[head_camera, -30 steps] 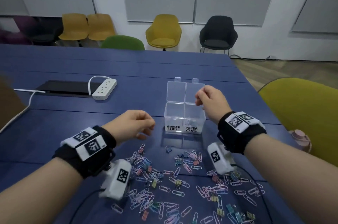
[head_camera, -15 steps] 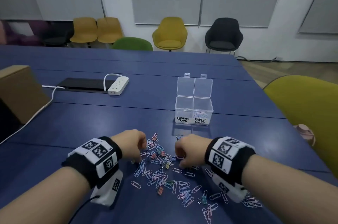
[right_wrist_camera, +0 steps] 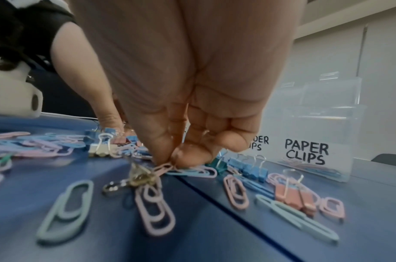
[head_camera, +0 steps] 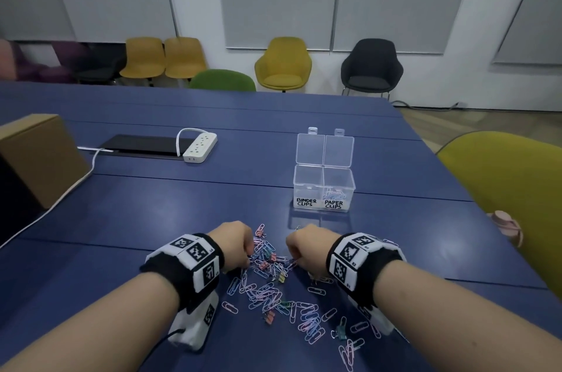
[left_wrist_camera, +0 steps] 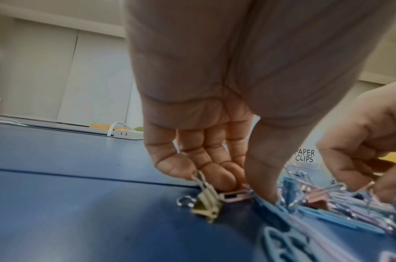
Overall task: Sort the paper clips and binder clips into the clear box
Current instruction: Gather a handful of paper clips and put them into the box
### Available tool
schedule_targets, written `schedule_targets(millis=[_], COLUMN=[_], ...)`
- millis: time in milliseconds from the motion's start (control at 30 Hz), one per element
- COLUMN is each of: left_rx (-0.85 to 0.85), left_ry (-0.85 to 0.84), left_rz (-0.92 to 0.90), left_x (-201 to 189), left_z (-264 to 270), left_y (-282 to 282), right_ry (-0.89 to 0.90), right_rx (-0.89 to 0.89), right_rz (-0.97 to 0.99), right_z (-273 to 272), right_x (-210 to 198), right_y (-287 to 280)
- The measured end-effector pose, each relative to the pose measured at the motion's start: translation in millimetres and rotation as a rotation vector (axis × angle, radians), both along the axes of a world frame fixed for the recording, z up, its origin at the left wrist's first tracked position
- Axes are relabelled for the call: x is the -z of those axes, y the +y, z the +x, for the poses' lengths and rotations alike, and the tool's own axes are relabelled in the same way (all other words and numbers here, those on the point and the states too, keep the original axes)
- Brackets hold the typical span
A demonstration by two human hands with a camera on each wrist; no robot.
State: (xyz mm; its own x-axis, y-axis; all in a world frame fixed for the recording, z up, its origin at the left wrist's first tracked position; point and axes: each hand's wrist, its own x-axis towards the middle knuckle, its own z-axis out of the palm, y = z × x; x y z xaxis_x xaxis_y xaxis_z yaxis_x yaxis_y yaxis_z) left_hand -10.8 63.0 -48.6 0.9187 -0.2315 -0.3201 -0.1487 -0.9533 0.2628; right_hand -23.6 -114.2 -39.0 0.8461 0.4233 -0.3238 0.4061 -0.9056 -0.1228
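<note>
The clear box (head_camera: pixel 324 186) stands open on the blue table, labelled BINDER CLIPS on its left half and PAPER CLIPS on its right; a few paper clips lie in the right half. A pile of pastel paper clips and binder clips (head_camera: pixel 273 289) lies in front of it. My left hand (left_wrist_camera: pixel 246 189) reaches down into the pile's left side and pinches a lilac paper clip (left_wrist_camera: pixel 235 195) beside a beige binder clip (left_wrist_camera: pixel 206 207). My right hand (right_wrist_camera: pixel 170 161) pinches a pink paper clip (right_wrist_camera: pixel 163 168) above a gold binder clip (right_wrist_camera: pixel 141 177).
A white power strip (head_camera: pixel 200 148) and a black tablet (head_camera: pixel 143 145) lie at the back left, with a cardboard box (head_camera: pixel 39 158) at the far left. A yellow-green chair (head_camera: pixel 504 198) stands at the table's right edge.
Both hands came down from beside the box to the pile. The right hand left the paper clips compartment. Both now pinch clips on the table.
</note>
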Motion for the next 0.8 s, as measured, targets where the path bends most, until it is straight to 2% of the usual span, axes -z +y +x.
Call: schedule_targets(millis=[100,200,267,333,400,467,500,600,667,700,800], left_rx=[0.019,0.011,-0.029,-0.100,-0.279,-0.499,-0.589,-0.731,-0.763,-0.766,-0.771], left_ry=[-0.001,0.015,0.024,0.047,0.146,0.322,0.388,0.519,0.576,0.581,0.508], left_rz=[0.031,-0.024,-0.123,-0.298,-0.666,-1.145,-1.329,-1.655,-1.741,-1.723,-1.487], left_x=[3.6,4.5,3.5,1.2,-1.2,-5.2,-7.9,-15.6,-20.6,-20.5,-12.0], left_z=[0.7,1.6,4.6,8.1,7.3,5.6,5.9,8.0,9.0,9.9,14.0], left_y=[-2.1,2.9,12.2,22.8,31.0,35.6,38.1,42.6,42.2,41.2,34.1], right_ry=[-0.002,-0.004,0.010,0.000,0.056,0.200,0.282,0.509,0.660,0.722,0.822], right_rx=[-0.008,-0.022,-0.003,0.057,0.200,0.363,0.426,0.544,0.570,0.575,0.671], right_rz=[0.006,-0.015,0.018,0.130,0.375,0.716,0.883,1.321,1.561,1.669,1.896], right_z=[5.7,5.6,5.0,5.4,8.5,8.3,7.6,6.0,5.2,4.9,6.1], right_x=[3.5,5.4,6.5,6.5,5.3,2.2,0.9,-3.7,-6.0,-6.3,-4.3], right_y=[1.3,-1.1,-5.7,-13.8,-25.1,-35.0,-39.0,-43.0,-40.7,-39.0,-29.6])
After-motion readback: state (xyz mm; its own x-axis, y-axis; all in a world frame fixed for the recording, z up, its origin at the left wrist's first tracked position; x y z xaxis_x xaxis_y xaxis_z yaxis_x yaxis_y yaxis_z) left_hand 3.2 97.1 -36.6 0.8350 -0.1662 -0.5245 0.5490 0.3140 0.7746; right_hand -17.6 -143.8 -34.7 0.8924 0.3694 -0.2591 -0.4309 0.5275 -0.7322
